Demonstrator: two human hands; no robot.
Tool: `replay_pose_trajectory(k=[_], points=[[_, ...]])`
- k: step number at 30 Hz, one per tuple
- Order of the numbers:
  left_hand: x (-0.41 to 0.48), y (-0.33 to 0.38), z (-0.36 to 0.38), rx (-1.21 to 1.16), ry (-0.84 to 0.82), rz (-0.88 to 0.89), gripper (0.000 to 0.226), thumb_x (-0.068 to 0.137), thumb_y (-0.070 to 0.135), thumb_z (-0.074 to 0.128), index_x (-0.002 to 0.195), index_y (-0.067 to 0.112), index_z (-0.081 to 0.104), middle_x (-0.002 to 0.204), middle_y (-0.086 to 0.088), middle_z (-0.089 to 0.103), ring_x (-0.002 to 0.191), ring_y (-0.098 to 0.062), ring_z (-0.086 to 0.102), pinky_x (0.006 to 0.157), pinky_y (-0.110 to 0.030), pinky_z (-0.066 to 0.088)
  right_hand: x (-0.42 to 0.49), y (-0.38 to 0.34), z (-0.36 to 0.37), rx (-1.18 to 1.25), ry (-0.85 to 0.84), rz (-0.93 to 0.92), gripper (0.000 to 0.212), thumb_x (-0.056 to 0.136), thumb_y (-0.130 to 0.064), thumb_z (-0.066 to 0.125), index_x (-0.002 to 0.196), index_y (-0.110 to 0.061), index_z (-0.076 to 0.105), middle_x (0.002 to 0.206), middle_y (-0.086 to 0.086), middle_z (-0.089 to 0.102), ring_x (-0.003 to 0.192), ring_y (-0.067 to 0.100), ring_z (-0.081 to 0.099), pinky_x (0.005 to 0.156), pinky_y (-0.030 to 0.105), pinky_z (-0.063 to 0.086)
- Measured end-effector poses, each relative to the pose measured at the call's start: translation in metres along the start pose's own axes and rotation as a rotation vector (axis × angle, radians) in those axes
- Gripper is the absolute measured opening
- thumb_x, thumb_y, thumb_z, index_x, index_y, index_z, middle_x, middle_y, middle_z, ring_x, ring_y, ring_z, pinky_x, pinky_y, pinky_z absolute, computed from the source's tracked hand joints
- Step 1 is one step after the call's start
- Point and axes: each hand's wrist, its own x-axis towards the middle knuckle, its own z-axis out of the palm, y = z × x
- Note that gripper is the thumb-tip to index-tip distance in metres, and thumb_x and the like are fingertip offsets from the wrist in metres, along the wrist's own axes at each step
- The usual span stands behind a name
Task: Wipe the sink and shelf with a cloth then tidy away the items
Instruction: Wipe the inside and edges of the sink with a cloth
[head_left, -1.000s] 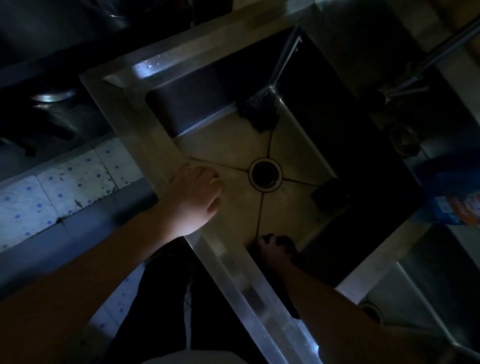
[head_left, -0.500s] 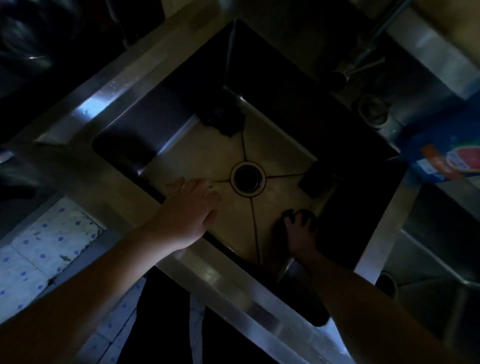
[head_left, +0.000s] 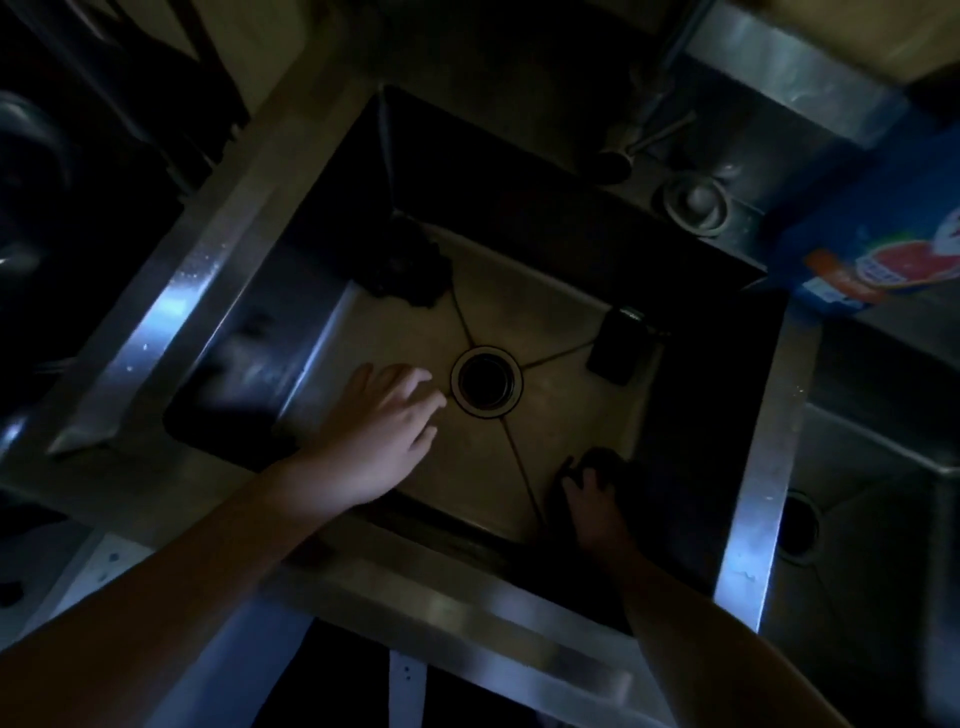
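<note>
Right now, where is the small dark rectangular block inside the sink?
In the head view, the dark block lies on the sink floor, right of the drain, near the right wall and beyond the right hand.

Noted steel sink (head_left: 519, 301) floor: dark crumpled wad (head_left: 405, 270) in far corner, dark block (head_left: 615, 345) by right wall. Blue packet (head_left: 883, 228) on ledge.

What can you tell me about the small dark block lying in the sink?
The block is dark and rectangular with rounded corners, possibly a sponge; the dim light hides its texture. It lies on the sink floor, right of the drain, by the right wall. Neither the left hand nor the right hand touches it.
</note>
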Motion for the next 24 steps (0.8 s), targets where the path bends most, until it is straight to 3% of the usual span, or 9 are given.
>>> replay_pose_trajectory(k=[2, 5, 7, 9, 11, 15, 19, 22, 24], points=[[0.009, 0.0, -0.005, 0.012, -0.001, 0.018, 0.029, 0.089, 0.029, 0.054, 0.116, 0.019, 0.059, 0.131, -0.005, 0.049, 0.123, -0.025, 0.045, 0.106, -0.043, 0.028, -0.005, -0.004, 0.003, 0.005, -0.005, 0.007, 0.058, 0.091, -0.027, 0.052, 0.143, -0.025, 0.027, 0.151, 0.016, 0.018, 0.131, 0.043, 0.032, 0.108, 0.05, 0.035], [0.019, -0.002, -0.009, 0.033, 0.021, 0.052, 0.028, 0.088, 0.029, 0.057, 0.115, 0.02, 0.06, 0.13, -0.006, 0.051, 0.121, -0.026, 0.046, 0.103, -0.042, 0.033, 0.003, 0.005, -0.012, 0.04, -0.004, 0.024, 0.073, 0.088, -0.027, 0.057, 0.148, -0.023, 0.016, 0.154, 0.018, 0.01, 0.137, 0.043, 0.024, 0.112, 0.049, 0.028], [0.025, -0.007, -0.008, 0.031, 0.011, 0.065, 0.029, 0.089, 0.032, 0.055, 0.117, 0.023, 0.057, 0.133, -0.004, 0.048, 0.124, -0.024, 0.042, 0.104, -0.041, 0.03, 0.017, 0.016, -0.033, 0.068, 0.05, 0.071, 0.078, 0.087, -0.011, 0.057, 0.15, -0.02, 0.012, 0.155, 0.021, 0.005, 0.141, 0.042, 0.017, 0.115, 0.047, 0.024], [0.031, -0.015, -0.005, 0.016, -0.028, 0.054, 0.032, 0.091, 0.036, 0.048, 0.121, 0.028, 0.051, 0.138, 0.001, 0.041, 0.129, -0.02, 0.035, 0.108, -0.039, 0.024, 0.032, 0.026, -0.057, 0.075, 0.149, 0.15, 0.072, 0.087, -0.003, 0.05, 0.149, -0.02, 0.018, 0.153, 0.022, 0.012, 0.14, 0.042, 0.019, 0.115, 0.05, 0.024], [0.035, -0.021, -0.003, 0.025, -0.053, 0.049, 0.033, 0.091, 0.038, 0.045, 0.122, 0.03, 0.049, 0.14, 0.003, 0.038, 0.131, -0.019, 0.032, 0.109, -0.039, 0.024, 0.043, 0.031, -0.072, 0.063, 0.2, 0.205, 0.065, 0.088, -0.006, 0.047, 0.146, -0.023, 0.023, 0.149, 0.02, 0.02, 0.138, 0.042, 0.021, 0.113, 0.054, 0.024], [0.039, -0.028, -0.007, 0.029, -0.014, 0.054, 0.029, 0.089, 0.034, 0.052, 0.117, 0.027, 0.055, 0.135, 0.0, 0.045, 0.126, -0.021, 0.039, 0.105, -0.039, 0.027, 0.042, 0.026, -0.062, 0.071, 0.089, 0.16, 0.076, 0.086, -0.007, 0.055, 0.149, -0.025, 0.015, 0.151, 0.021, 0.016, 0.136, 0.046, 0.023, 0.11, 0.051, 0.034], [0.041, -0.038, -0.017, 0.097, 0.009, 0.063, 0.029, 0.086, 0.029, 0.058, 0.113, 0.021, 0.06, 0.129, -0.006, 0.051, 0.122, -0.025, 0.047, 0.103, -0.044, 0.031, 0.027, 0.011, -0.03, 0.076, -0.028, 0.113, 0.07, 0.093, -0.009, 0.047, 0.15, -0.027, 0.011, 0.156, 0.021, 0.004, 0.137, 0.048, 0.023, 0.11, 0.051, 0.035], [0.039, -0.051, -0.027, 0.105, 0.018, 0.048, 0.03, 0.085, 0.024, 0.06, 0.114, 0.018, 0.061, 0.131, -0.008, 0.05, 0.12, -0.029, 0.048, 0.099, -0.048, 0.035, 0.014, -0.008, -0.009, 0.061, -0.088, 0.068, 0.07, 0.089, -0.028, 0.056, 0.148, -0.029, 0.019, 0.153, 0.022, 0.011, 0.132, 0.048, 0.031, 0.108, 0.051, 0.035], [0.038, -0.062, -0.033, 0.105, 0.028, 0.06, 0.031, 0.083, 0.022, 0.063, 0.113, 0.017, 0.062, 0.134, -0.008, 0.05, 0.12, -0.03, 0.048, 0.096, -0.05, 0.038, 0.012, -0.017, -0.006, 0.043, -0.092, 0.017, 0.066, 0.087, -0.03, 0.056, 0.144, -0.028, 0.024, 0.149, 0.023, 0.017, 0.129, 0.048, 0.033, 0.106, 0.052, 0.036]])
